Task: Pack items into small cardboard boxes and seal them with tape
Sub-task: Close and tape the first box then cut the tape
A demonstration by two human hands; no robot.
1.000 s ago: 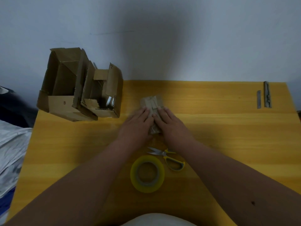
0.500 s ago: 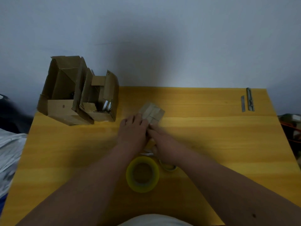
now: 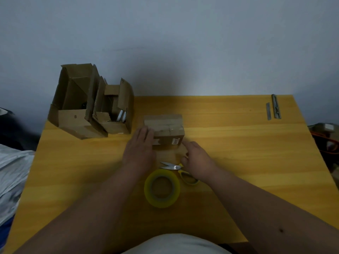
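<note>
A: Where is the small box [image 3: 166, 132] sitting?

B: I am seeing it closed on the yellow worktop [image 3: 238, 143], directly between the two sets of fingers. The left hand [image 3: 139, 149] is lying with straight fingers flat against the box's left side. The right hand [image 3: 197, 158] is pointing its index finger at the box's near right corner, other fingers loosely curled, gripping nothing.

A: Tools?

B: Scissors [image 3: 180, 172] are lying just under the right fingers; the tape roll [image 3: 162, 188] is sitting nearer me. Open cartons [image 3: 91, 107] are standing far left of the left fingers.
</note>
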